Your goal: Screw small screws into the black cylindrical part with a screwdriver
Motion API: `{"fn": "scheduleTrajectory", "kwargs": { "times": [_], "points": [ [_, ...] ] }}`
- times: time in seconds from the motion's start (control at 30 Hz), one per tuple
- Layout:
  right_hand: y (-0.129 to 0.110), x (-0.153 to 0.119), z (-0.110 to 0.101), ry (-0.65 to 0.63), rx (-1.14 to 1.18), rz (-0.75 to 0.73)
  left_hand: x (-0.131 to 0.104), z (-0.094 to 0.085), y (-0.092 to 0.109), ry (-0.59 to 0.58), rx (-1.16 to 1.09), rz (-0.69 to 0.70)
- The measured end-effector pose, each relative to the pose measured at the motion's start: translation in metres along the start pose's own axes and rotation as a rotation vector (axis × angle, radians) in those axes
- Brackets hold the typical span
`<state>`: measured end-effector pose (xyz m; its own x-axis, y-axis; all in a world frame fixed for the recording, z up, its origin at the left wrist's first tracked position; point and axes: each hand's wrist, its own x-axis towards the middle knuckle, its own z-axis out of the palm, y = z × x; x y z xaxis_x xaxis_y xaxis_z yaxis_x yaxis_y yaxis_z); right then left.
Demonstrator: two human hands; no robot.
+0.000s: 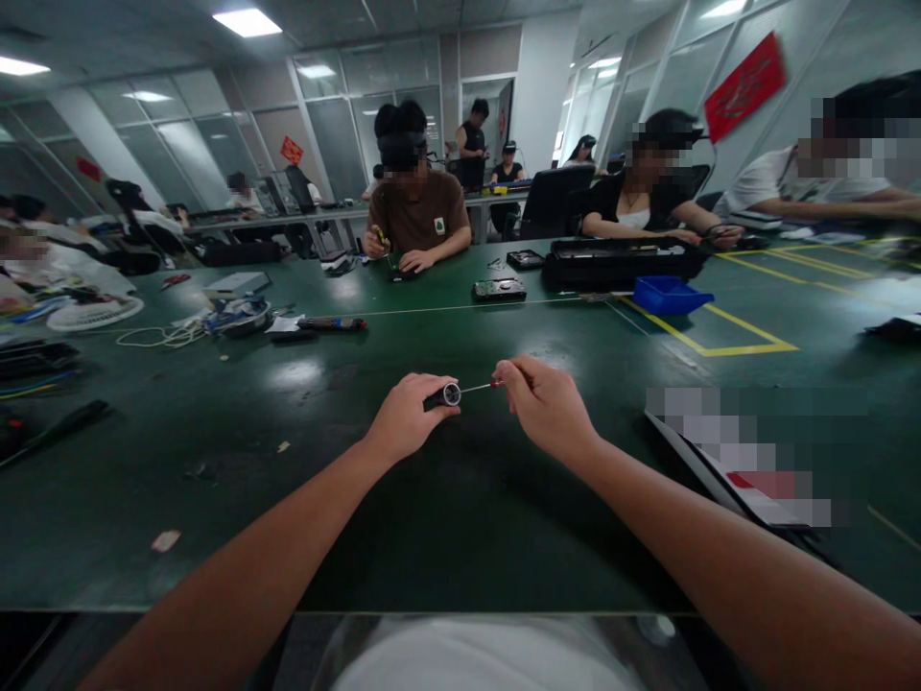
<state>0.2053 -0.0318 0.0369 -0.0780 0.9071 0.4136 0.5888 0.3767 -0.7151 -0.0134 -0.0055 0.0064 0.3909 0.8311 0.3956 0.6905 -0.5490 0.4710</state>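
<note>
Black screwdriver handle (440, 395) gripped by left hand (407, 417), right hand (545, 403) pinching its bit (476, 388); no legible writing.

Table (446, 518) dark green, semi-glossy, scuffed; handle (447, 394) black with shiny metal collar; shaft (476, 388) thin bright metal.

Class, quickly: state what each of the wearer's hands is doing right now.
Left hand: closed around a small dark cylindrical tool handle.
Right hand: closed, pinching the far end of a thin metal bit that reaches to the handle.
</note>
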Motion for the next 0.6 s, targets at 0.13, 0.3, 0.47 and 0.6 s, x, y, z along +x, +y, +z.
{"fn": "scheduleTrajectory", "kwargs": {
  "times": [0.13, 0.3, 0.47, 0.6],
  "points": [
    [0.002, 0.0, 0.002, -0.022, 0.038, -0.046, 0.0, -0.001, -0.002, 0.005, -0.005, -0.003],
    [0.005, 0.001, 0.002, -0.055, 0.068, 0.008, -0.001, -0.001, -0.004, 0.024, -0.005, -0.007],
    [0.01, 0.001, 0.005, 0.001, 0.103, 0.03, 0.0, -0.002, -0.002, -0.007, -0.008, -0.004],
    [0.009, -0.001, 0.011, 0.065, 0.27, 0.03, 0.0, -0.003, 0.0, -0.008, -0.004, -0.017]
  ]
}}
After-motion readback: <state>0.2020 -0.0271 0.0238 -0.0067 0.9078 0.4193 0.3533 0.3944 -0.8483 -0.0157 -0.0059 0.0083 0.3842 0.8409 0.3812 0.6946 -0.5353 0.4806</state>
